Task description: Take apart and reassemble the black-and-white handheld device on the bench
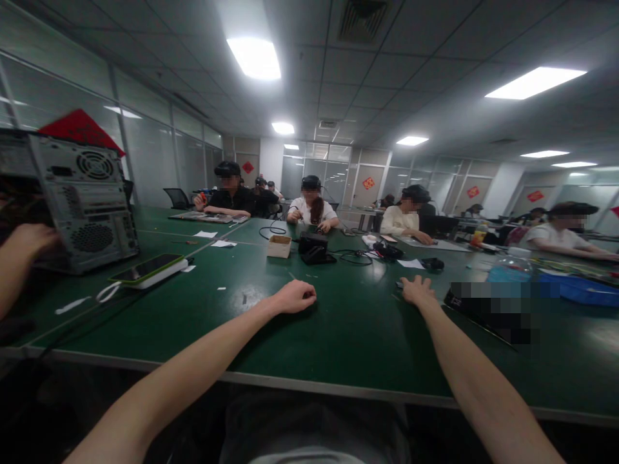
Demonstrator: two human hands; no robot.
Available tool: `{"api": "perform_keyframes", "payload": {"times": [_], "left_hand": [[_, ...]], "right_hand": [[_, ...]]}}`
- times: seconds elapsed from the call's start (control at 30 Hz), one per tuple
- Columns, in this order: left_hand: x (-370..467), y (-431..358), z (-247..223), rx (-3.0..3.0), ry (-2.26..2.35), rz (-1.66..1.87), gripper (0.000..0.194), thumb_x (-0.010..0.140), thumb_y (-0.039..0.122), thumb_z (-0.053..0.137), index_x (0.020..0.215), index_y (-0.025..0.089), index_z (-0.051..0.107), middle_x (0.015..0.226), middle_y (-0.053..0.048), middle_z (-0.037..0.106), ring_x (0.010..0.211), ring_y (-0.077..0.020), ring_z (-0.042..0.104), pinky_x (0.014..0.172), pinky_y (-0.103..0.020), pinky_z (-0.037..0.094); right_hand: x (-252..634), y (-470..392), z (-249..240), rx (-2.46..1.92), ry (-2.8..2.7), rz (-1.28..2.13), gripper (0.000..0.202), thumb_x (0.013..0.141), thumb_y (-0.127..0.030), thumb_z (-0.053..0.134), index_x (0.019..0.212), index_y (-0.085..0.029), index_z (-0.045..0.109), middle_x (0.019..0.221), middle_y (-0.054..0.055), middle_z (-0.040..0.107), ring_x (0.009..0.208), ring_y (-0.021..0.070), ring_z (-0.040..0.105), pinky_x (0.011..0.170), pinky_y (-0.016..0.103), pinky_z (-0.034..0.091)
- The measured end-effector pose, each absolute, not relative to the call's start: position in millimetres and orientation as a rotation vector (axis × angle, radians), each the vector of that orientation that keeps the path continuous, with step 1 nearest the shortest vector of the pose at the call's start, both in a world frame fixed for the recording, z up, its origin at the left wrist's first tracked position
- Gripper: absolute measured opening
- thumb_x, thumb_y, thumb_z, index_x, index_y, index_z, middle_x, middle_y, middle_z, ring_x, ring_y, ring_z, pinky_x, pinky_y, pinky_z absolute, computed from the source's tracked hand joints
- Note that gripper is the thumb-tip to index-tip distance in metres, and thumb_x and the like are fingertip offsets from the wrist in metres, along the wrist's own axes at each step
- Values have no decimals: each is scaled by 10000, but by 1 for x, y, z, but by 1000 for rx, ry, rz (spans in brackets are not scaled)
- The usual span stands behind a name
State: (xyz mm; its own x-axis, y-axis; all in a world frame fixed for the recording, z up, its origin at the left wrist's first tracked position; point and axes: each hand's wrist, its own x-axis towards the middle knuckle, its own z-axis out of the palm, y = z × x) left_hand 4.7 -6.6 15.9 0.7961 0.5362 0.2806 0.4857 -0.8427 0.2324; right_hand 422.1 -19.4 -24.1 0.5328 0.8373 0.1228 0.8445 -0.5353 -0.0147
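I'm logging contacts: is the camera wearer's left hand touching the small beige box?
Apart. The head view shows a strip of green tabletop between the left hand and the small beige box beyond it.

- Computer case (94, 209) standing upright on the left, back panel showing
- Phone (147, 267) with a green edge, on a white block (169, 274)
- Clear bottle (507, 274) near a blue tray (585, 291) on the right
- Black chair (177, 198) in the background
- Red paper sign (369, 184) farther back
- Bright ceiling light (254, 58) overhead
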Motion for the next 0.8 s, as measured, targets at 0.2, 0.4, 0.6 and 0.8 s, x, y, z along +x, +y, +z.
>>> {"api": "perform_keyframes", "payload": {"times": [0.2, 0.4, 0.6, 0.8], "left_hand": [[4, -8, 17, 2830, 795, 497, 206, 834, 257, 515, 903, 149, 677, 830, -39, 676, 720, -132, 595, 638, -195, 419], [6, -9, 16, 2833, 799, 513, 198, 828, 243, 518, 889, 150, 682, 811, -35, 678, 704, -130, 596, 625, -193, 416], [5, -7, 15, 2824, 780, 493, 205, 827, 259, 518, 900, 156, 678, 821, -34, 678, 712, -132, 598, 628, -194, 422], [5, -4, 12, 2838, 787, 485, 211, 830, 265, 510, 903, 159, 678, 826, -33, 681, 712, -129, 598, 635, -194, 418]], "right_hand": [[418, -21, -23, -2713, -1361, -217, 412, 896, -308, 365, 1303, -242, 381, 1304, 169, 347, 1206, 364, 337, 855, 485, 375], [414, -25, -21, -2735, -1427, -223, 402, 886, -268, 368, 1284, -281, 430, 1308, 163, 336, 1215, 381, 322, 842, 503, 371], [411, -25, -20, -2727, -1391, -242, 439, 873, -276, 420, 1311, -283, 393, 1321, 169, 332, 1221, 373, 327, 855, 484, 371], [431, -26, -15, -2684, -1190, -91, 521, 818, -427, 493, 1257, -151, 437, 1299, 252, 340, 1212, 401, 338, 857, 499, 373]]}}
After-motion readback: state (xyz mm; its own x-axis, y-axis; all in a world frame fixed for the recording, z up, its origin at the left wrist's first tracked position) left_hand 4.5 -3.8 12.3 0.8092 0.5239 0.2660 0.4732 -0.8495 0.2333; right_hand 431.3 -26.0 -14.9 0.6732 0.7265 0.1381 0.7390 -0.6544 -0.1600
